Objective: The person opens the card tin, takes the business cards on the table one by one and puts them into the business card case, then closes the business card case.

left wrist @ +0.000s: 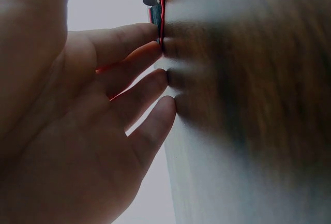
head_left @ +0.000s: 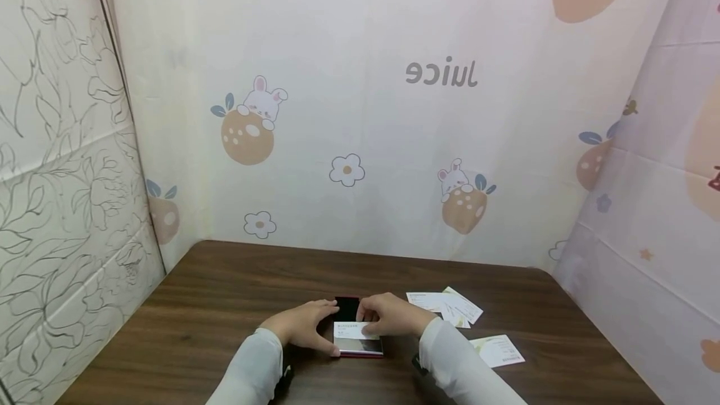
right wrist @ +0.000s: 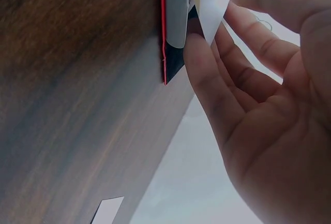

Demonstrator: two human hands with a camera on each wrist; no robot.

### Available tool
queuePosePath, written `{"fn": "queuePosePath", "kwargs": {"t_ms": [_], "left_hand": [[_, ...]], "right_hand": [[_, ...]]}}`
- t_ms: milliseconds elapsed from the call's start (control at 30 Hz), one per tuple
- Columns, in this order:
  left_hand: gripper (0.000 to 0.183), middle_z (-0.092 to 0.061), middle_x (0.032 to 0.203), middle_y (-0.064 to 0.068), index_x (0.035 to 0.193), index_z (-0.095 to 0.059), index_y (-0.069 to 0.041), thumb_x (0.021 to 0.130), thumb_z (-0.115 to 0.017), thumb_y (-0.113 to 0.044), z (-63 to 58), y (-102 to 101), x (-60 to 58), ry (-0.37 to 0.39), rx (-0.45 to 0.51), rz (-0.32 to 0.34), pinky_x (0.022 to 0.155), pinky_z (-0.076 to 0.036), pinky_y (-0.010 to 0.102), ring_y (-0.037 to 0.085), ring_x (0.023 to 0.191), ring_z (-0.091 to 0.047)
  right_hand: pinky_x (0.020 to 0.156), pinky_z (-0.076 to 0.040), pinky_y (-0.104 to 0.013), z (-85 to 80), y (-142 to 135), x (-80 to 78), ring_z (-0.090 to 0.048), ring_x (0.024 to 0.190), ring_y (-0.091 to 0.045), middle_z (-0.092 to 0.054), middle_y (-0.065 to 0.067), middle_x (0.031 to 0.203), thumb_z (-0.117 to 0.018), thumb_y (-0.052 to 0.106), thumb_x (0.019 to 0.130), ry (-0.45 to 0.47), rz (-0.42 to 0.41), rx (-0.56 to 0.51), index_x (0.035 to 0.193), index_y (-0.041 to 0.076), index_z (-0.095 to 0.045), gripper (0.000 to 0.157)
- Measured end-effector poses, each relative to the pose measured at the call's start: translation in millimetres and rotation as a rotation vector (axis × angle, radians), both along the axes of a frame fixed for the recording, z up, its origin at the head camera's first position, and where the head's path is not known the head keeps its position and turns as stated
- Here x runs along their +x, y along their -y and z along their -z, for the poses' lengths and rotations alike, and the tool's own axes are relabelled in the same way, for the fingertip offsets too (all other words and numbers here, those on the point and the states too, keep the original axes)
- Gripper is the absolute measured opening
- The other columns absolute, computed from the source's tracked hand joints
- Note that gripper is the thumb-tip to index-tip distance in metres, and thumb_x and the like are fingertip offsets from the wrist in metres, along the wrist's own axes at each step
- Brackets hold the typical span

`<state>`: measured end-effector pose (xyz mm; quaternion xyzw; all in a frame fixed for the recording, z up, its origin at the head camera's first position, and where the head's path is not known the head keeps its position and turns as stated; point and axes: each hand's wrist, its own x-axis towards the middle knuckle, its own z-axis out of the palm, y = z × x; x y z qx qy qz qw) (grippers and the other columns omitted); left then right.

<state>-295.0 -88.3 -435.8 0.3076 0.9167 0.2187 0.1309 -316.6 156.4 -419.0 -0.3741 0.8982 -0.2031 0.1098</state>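
Observation:
A black card holder (head_left: 360,347) with a red edge lies opened on the table in front of me, with a glossy grey lower part. Over it is a white business card (head_left: 347,330) with small print. My right hand (head_left: 394,315) pinches this card between thumb and fingers. In the right wrist view the card (right wrist: 212,12) stands tilted off the holder. My left hand (head_left: 304,325) rests at the holder's left side, thumb by its near corner. Its fingertips (left wrist: 164,107) touch the table and the holder's red edge in the left wrist view, fingers extended.
Several white business cards (head_left: 430,302) lie overlapping to the right of the holder. Closer to me on the right are more white and green cards (head_left: 497,350), partly behind my right sleeve. The dark wooden table (head_left: 242,274) ends at a printed curtain (head_left: 349,111).

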Motion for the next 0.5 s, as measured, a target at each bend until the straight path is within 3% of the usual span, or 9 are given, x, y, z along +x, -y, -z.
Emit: {"fn": "queuePosePath", "kwargs": {"t_ms": [500], "left_hand": [[0.09,-0.035,0.148,0.009,0.141,-0.04,-0.011,0.071,-0.07,-0.059,1.3,0.6,-0.5,0.006,0.021,0.008,0.105,-0.031,0.055,0.028,0.133,-0.028]], "right_hand": [[0.064,-0.049,-0.02,-3.4,3.4,7.9,-0.052,0.069,-0.002,-0.058,0.014,0.078,-0.07,0.023,0.082,-0.008,0.018,0.044,0.091,0.023,-0.063,0.012]]}}
